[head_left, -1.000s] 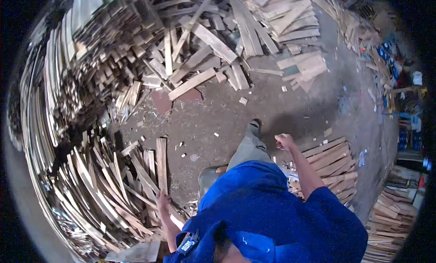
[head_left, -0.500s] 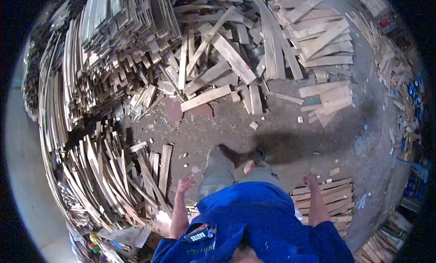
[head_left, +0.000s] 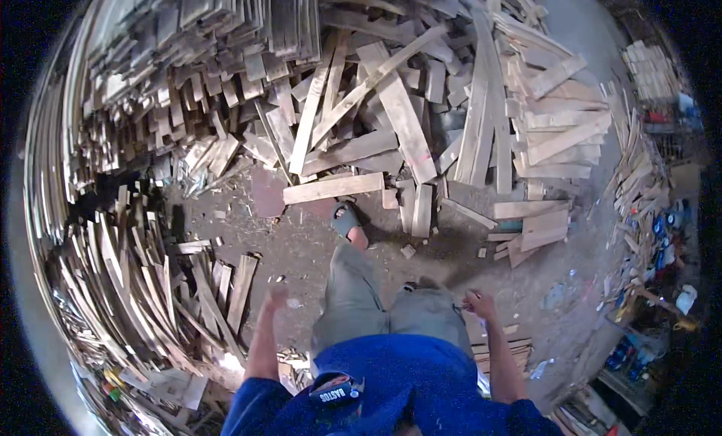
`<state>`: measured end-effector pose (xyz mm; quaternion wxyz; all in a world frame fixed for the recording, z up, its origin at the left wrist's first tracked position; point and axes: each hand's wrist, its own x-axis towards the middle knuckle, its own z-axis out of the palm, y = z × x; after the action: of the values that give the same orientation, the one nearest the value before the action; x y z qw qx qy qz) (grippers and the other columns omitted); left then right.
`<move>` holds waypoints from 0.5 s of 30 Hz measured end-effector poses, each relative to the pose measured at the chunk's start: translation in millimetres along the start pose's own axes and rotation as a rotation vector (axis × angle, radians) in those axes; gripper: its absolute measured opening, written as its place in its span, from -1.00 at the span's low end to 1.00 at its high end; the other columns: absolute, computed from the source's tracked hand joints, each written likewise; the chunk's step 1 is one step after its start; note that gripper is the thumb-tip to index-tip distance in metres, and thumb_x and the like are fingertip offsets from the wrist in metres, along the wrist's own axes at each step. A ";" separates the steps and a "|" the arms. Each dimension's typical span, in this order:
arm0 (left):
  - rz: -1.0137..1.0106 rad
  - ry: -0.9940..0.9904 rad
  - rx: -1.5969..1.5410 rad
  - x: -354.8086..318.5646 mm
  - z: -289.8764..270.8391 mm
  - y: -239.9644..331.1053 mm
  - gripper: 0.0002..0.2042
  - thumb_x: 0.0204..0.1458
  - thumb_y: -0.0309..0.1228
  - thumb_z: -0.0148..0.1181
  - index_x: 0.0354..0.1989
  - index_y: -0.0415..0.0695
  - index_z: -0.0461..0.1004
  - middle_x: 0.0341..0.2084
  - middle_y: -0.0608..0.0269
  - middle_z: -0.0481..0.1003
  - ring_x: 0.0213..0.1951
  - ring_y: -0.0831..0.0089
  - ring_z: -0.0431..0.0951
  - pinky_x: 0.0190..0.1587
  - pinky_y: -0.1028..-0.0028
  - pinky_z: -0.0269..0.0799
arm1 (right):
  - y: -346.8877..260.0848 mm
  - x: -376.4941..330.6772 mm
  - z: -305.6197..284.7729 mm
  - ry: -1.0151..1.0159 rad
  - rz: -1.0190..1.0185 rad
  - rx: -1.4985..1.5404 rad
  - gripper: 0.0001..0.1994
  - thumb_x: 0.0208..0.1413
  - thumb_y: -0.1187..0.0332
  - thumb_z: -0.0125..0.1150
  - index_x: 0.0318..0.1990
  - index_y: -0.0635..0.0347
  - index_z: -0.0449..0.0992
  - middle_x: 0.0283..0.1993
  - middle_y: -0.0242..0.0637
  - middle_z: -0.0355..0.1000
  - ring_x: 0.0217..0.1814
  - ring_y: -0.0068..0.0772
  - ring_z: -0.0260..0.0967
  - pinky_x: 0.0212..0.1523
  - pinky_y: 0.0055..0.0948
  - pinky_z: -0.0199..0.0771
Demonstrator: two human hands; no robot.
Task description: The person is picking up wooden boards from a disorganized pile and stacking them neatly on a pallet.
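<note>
**Empty hands above a plank-strewn yard**

Both hands are seen free of any load. The left hand (head_left: 277,297) is held over the dirt floor (head_left: 301,244), near a row of planks (head_left: 226,285). The right hand (head_left: 480,303) is raised beside the thigh, above stacked boards (head_left: 500,349). One foot (head_left: 346,219) is set just below a pale plank (head_left: 333,188). A large board heap (head_left: 421,97) is spread ahead.
</note>
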<state>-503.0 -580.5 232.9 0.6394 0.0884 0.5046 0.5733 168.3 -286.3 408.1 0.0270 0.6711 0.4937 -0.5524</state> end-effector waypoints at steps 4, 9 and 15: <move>-0.178 0.173 0.229 115.8 -75.4 61.0 -0.53 0.22 -0.12 -0.10 0.17 -0.19 0.29 0.13 0.00 0.35 0.13 0.07 0.36 0.26 0.08 0.15 | -202.1 17.0 41.0 -0.132 0.113 -0.108 -0.61 0.16 0.20 0.14 0.03 0.31 0.45 -0.36 -0.28 0.50 -0.39 -0.53 0.41 -0.34 -0.52 0.46; 0.295 -0.054 0.070 365.4 -19.0 152.0 -0.55 0.24 -0.07 -0.10 0.06 -0.22 0.35 -0.19 0.13 0.45 -0.08 0.20 0.46 0.03 0.20 0.39 | -243.5 64.0 50.2 -0.113 0.205 0.020 -0.66 0.20 0.23 0.10 0.02 0.26 0.46 -0.33 -0.36 0.49 -0.35 -0.59 0.38 -0.31 -0.57 0.41; 0.345 0.395 1.423 533.4 15.0 219.4 -0.20 0.01 0.13 0.15 0.13 -0.46 0.25 -0.01 -0.22 0.41 0.00 0.14 0.49 0.08 0.30 0.36 | -207.4 154.1 78.4 -0.235 0.316 0.361 -0.69 0.20 0.27 0.11 0.02 0.25 0.45 -0.28 -0.28 0.47 -0.34 -0.50 0.43 -0.28 -0.55 0.45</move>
<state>-721.9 -63.1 101.7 0.2273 0.4530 0.8370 0.2064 -46.5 -128.3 364.9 0.0498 0.6650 0.2695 -0.6947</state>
